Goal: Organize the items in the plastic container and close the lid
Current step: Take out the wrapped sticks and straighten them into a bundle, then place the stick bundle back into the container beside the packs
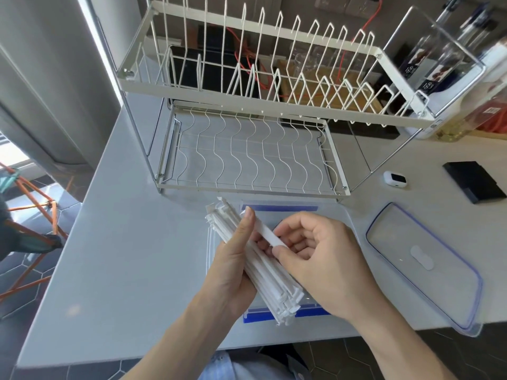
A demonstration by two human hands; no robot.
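From the head camera, the clear plastic container with blue latches sits on the pale tabletop, just in front of the white wire dish rack, and is mostly hidden behind the hands. Above the container, the left hand is wrapped around a bundle of white paper-wrapped straws, thumb lying along the top of the bundle, fingers curled underneath. The bundle slants over the container, its far ends pointing toward the rack and its near ends overhanging the container's near blue latch. The right hand is curled over the container's right half, thumb and fingertips pinching a single wrapped straw that lies on top of the bundle. Whether any straws already lie inside the container cannot be told.

The container's lid, clear with a blue rim and a white oval tab at its centre, lies flat on the tabletop to the right of the container, apart from it, with its near corner at the tabletop edge. Beyond the lid, farther right of the container, are a small white device and a flat black case. Clear bottles stand right of the rack's upper tier
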